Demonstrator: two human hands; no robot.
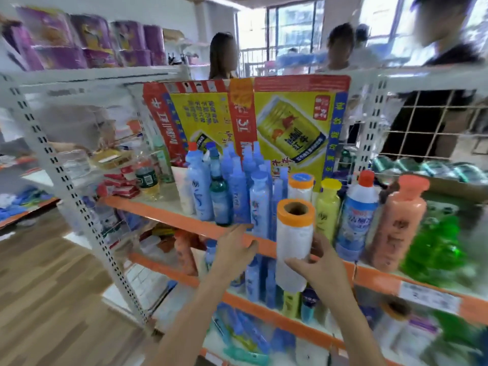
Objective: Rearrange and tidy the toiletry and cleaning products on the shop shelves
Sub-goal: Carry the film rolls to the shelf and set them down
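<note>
White plastic roll with an orange rim (294,241) is pinched upright in my right hand (320,265), ready for shelving; my left hand (236,247), fingers spread, steadies against the orange shelf edge (169,215).

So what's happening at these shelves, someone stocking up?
A person is tidying a shop shelf. Their right hand holds a white roll with an orange end upright in front of the orange-edged shelf. The left hand is open by the blue bottles. A second roll already stands on the shelf.
</note>
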